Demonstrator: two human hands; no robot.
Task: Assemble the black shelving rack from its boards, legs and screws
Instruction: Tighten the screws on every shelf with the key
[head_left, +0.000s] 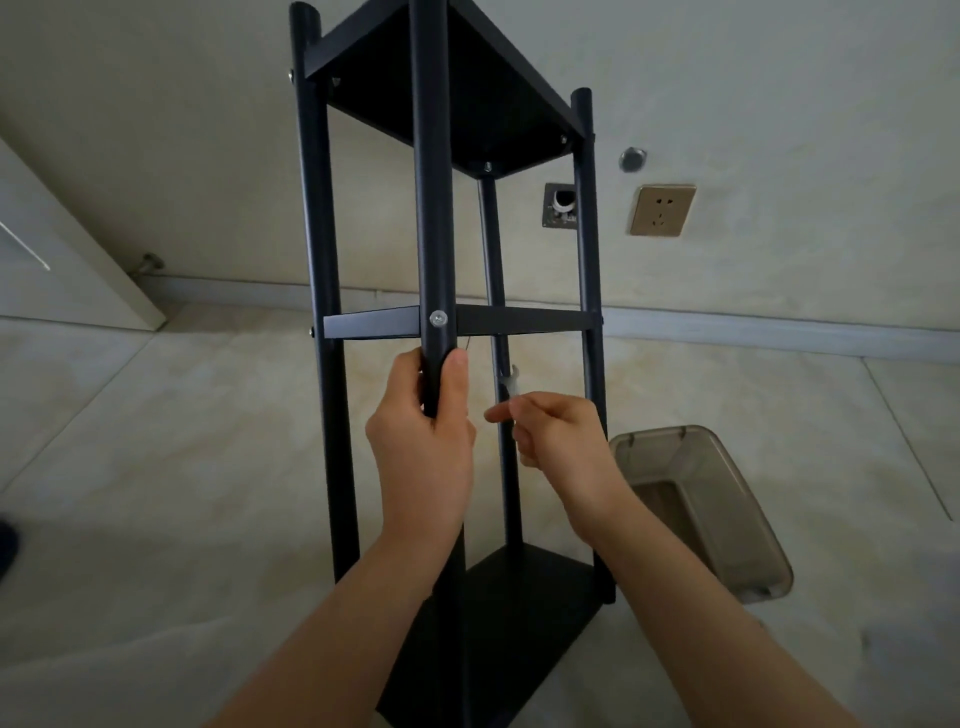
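Pale marble-patterned floor tiles (182, 467) meet a cream plaster wall (779, 93) along a light skirting board; all positions below are given relative to the black shelving rack (457, 312), which stands at centre frame.

Rack: black round metal legs and three black rectangular boards, seen from close beside the near leg (430, 182). Top board (467, 88) high in view, its underside showing; middle board (519, 319) seen edge-on; bottom board (509, 623) low, near the floor. A silver round-headed screw (438, 318) sits in the near leg level with the middle board.

Left hand (423, 441): wrapped closed around the near leg just below that screw, thumb on the leg's right side, fingers on its left.

Right hand (556, 436): to the right of the near leg, inside the rack's frame between middle and bottom boards. Fingers curled and pinched on a small flat silver wrench (511, 382), which is blurred; its forked end points upward, in front of the far leg (493, 249).

Right of the rack: translucent grey plastic bin (701, 499) on the floor. On the wall, a gold-coloured socket plate (663, 209), an open wall box (561, 205) partly behind the rack's right leg, and a small round metal cap (632, 158).

Left of the rack: white door (62, 249) edge.
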